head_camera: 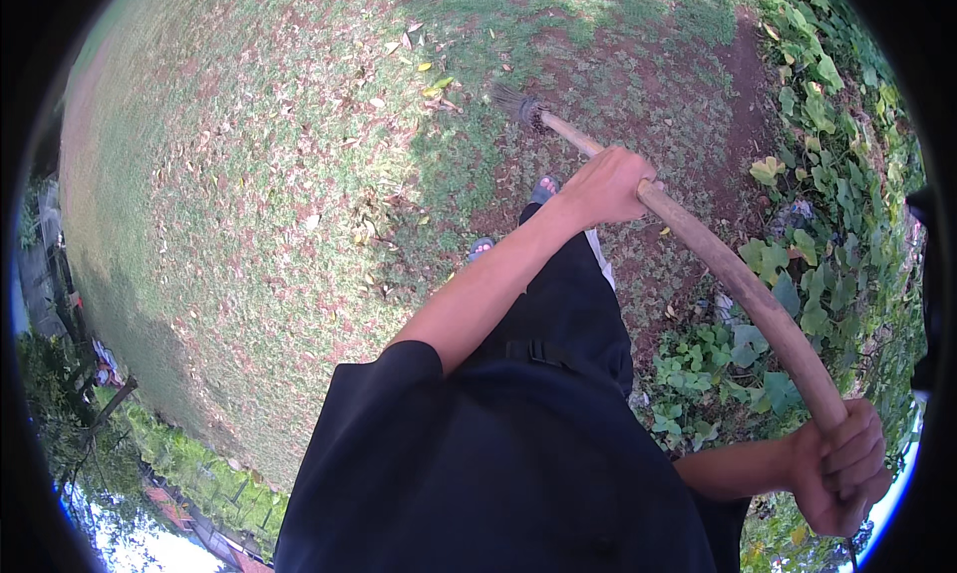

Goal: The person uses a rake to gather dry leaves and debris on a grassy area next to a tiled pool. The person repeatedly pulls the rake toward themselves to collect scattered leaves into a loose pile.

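Note:
A long-handled stick broom crosses the right half of the view, its wooden handle (729, 277) seeming to bow in the wide lens. My left hand (611, 185) is wrapped around the lower part of the handle. Near the upper end, at the lower right, my right hand (841, 468) grips it too. The bound bristle head (519, 105) points away to the upper left, over patchy grass; whether the bristle tips touch the ground I cannot tell. Several yellow and dry leaves (437, 87) lie just left of the bristles.
Patchy lawn (262, 169) with scattered dry leaves spreads to the left. Leafy vines (815, 259) line the right side, with pale litter (724, 307) among them. My sandalled foot (544, 190) shows below the broom head. A tree (90, 431) stands at the lower left.

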`<state>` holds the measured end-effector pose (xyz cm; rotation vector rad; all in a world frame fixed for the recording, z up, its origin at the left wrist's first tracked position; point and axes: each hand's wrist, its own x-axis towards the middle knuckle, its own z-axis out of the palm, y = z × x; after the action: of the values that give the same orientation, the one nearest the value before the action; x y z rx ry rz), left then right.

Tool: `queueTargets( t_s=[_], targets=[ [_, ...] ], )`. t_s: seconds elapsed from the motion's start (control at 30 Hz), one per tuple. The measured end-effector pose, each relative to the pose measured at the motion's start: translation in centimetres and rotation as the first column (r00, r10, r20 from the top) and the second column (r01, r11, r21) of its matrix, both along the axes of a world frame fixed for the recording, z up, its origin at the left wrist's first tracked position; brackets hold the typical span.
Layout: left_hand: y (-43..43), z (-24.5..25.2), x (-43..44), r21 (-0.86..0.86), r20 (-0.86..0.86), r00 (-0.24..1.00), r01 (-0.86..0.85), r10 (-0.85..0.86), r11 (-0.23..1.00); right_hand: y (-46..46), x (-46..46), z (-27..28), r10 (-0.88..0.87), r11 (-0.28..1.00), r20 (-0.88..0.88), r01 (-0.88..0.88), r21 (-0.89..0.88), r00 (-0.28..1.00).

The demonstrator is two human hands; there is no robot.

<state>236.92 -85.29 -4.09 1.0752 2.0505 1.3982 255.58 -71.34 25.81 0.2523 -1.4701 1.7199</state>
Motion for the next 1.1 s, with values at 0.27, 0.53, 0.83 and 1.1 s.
queueTargets(
  t_s=[0.27, 0.53, 0.83, 1.1],
  targets=[
    [-4.3, -6.0, -3.2, -0.328, 0.038, 0.998, -0.031, 0.046, 0.944, 4.9, -6.7, -11.7, 0.176, 0.945, 0.233, -0.098, -0.313, 0.956],
    [6.2, 2.5, -8.3, -0.147, -0.038, 0.998, 0.041, -0.047, 0.988, 11.9, -11.5, 1.6, 0.011, 0.967, -0.084, -0.032, -0.253, 0.996],
    [2.3, -4.6, -19.7, -0.167, 0.052, 0.996, 0.085, -0.078, 0.982, 5.3, -20.5, -8.2, -0.05, 0.982, 0.239, 0.092, -0.165, 0.97],
    [7.5, 3.4, -23.2, -0.062, 0.039, 0.943, 0.331, -0.329, 0.942, 4.7, -24.4, 6.1, -0.174, 0.977, 0.061, 0.18, -0.113, 0.983]
  ],
)
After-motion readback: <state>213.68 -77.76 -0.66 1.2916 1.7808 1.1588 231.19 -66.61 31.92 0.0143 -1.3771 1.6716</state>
